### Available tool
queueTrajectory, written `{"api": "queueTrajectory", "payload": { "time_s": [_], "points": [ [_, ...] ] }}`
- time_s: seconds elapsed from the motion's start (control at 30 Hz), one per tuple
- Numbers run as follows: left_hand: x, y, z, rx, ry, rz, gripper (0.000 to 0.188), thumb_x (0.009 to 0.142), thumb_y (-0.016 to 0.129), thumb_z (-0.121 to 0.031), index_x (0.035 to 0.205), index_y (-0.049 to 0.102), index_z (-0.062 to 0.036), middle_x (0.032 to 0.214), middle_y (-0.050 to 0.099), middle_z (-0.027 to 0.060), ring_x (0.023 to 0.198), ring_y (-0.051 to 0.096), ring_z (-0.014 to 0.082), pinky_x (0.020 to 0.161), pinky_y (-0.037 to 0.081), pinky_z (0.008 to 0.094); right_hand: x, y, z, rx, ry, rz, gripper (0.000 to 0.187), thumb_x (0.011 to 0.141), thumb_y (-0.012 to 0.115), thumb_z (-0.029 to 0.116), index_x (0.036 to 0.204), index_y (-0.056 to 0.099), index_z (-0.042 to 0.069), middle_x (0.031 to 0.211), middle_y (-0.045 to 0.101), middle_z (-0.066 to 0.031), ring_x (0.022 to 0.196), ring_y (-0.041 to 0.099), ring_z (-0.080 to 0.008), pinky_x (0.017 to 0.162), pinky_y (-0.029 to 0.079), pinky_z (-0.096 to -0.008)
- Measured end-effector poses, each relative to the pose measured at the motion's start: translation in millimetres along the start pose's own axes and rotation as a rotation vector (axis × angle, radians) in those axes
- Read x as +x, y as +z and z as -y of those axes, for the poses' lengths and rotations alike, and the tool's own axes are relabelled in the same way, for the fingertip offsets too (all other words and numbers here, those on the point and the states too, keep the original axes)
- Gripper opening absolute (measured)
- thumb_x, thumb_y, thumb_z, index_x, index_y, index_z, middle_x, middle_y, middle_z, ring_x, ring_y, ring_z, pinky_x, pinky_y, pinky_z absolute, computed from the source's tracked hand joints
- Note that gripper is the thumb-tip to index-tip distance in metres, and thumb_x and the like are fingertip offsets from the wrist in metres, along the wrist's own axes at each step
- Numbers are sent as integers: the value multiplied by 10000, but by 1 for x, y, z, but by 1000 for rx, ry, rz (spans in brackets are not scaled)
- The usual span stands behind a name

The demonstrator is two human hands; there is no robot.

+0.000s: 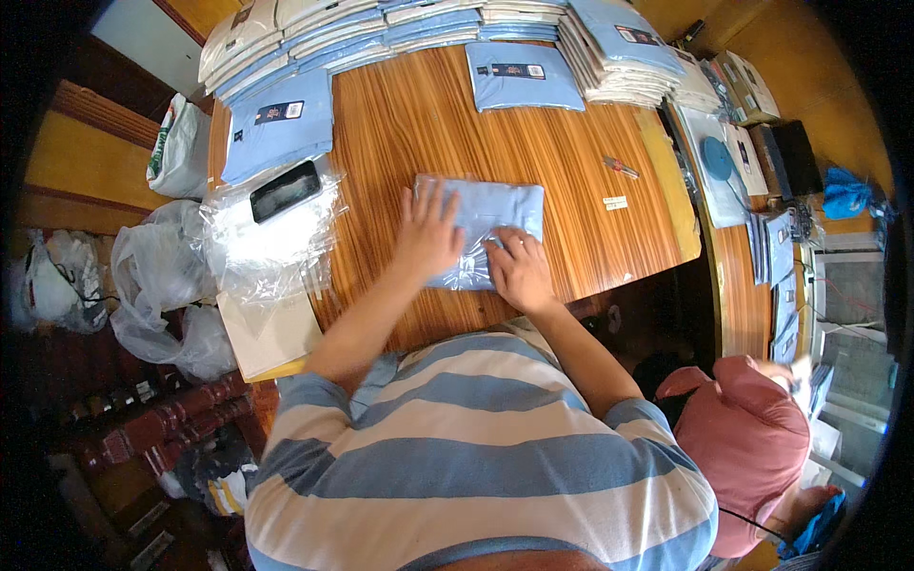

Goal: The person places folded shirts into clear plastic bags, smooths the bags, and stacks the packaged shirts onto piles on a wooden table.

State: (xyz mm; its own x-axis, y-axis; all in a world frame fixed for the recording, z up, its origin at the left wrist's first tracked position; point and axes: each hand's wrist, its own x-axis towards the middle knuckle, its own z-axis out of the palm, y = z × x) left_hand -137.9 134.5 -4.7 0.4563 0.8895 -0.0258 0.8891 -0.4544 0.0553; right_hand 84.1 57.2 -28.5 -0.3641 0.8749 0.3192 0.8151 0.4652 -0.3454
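Note:
A folded light blue garment in a clear plastic bag (pixel 495 202) lies on the wooden table in front of me. My left hand (pixel 430 230) rests on the bag's left part, its fingers stretched out and spread. Over the lower right part is my right hand (pixel 521 269); its fingers are bent and touch the plastic, with the thumb apart from them. Shiny creases show in the plastic between the two hands. Neither hand lifts the bag off the table.
Loose clear bags (pixel 257 252) lie at left, with a dark phone (pixel 286 192) on them. Stacks of packed garments (pixel 381 33) line the far edge. A small red tool (pixel 621 167) and a white label (pixel 615 203) lie at right. A person in red (pixel 743 447) is at lower right.

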Motion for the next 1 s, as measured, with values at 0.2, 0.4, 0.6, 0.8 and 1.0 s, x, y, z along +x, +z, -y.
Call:
{"api": "queueTrajectory", "payload": {
  "time_s": [0.2,0.4,0.6,0.8,1.0],
  "points": [
    [23,25,-40,-200,-34,-184,740,939,574,-392,1599,380,-119,1712,217,122,1578,115,426,1210,55,723,62,13,-21,-145,207,103,745,1001,484,517,1592,377,75,1694,277,-116,1574,157,-414,1245,135,-621],
    [34,19,-48,-150,-131,-74,745,924,575,-403,1590,400,-117,1712,221,121,1562,135,464,1177,83,752,70,14,-37,-50,214,218,744,1001,471,516,1590,376,70,1696,270,-112,1577,161,-405,1243,129,-625],
    [47,24,-50,-121,-168,-80,752,930,533,-445,1588,403,-105,1701,260,129,1554,161,466,1165,79,754,85,9,-51,-2,210,291,737,1002,477,514,1583,393,68,1703,255,-105,1577,166,-398,1246,139,-617],
    [46,29,-55,-85,-214,-86,731,931,511,-441,1578,422,-112,1688,294,132,1551,180,463,1169,77,747,85,15,-56,3,180,283,732,996,493,510,1580,405,78,1698,274,-102,1573,180,-394,1239,157,-620],
    [53,21,-52,-111,-192,-59,693,942,488,-430,1555,452,-107,1686,298,131,1546,190,466,1174,65,739,87,15,-57,-5,200,290,722,986,505,497,1582,412,100,1693,294,-79,1569,208,-373,1237,143,-632]
  ]
}}
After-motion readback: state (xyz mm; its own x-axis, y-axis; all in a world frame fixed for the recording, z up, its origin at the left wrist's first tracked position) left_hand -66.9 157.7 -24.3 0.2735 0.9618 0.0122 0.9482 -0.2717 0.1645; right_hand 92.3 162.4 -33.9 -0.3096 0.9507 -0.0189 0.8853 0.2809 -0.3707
